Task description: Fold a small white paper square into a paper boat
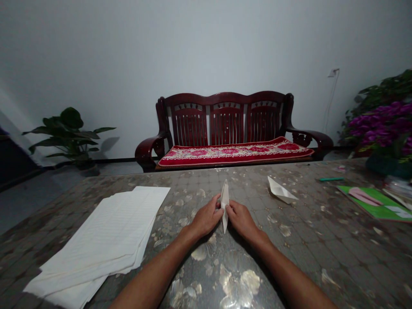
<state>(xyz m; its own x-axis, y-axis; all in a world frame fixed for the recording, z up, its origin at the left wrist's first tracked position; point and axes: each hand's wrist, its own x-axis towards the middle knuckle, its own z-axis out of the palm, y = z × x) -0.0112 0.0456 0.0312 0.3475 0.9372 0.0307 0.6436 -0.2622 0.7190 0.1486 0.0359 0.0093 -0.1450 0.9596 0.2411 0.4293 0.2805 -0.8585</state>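
Between my two hands a folded white paper boat (225, 195) stands on end, its pointed tips facing away from me and toward me. My left hand (207, 215) pinches its left side, thumb toward me. On the opposite side my right hand (242, 218) grips it with the thumb and fingers. Some fingertips are hidden behind the paper. Another white paper boat (282, 191) rests on the table to the right of my hands. To the left lies a stack of lined white paper sheets (106, 234).
A patterned cloth (309, 253) covers the table. On the right are a green pen (331, 179), a green booklet (363, 198) and purple flowers (383, 124). Beyond the table stand a dark red wooden bench (227, 120) and a potted plant (69, 135).
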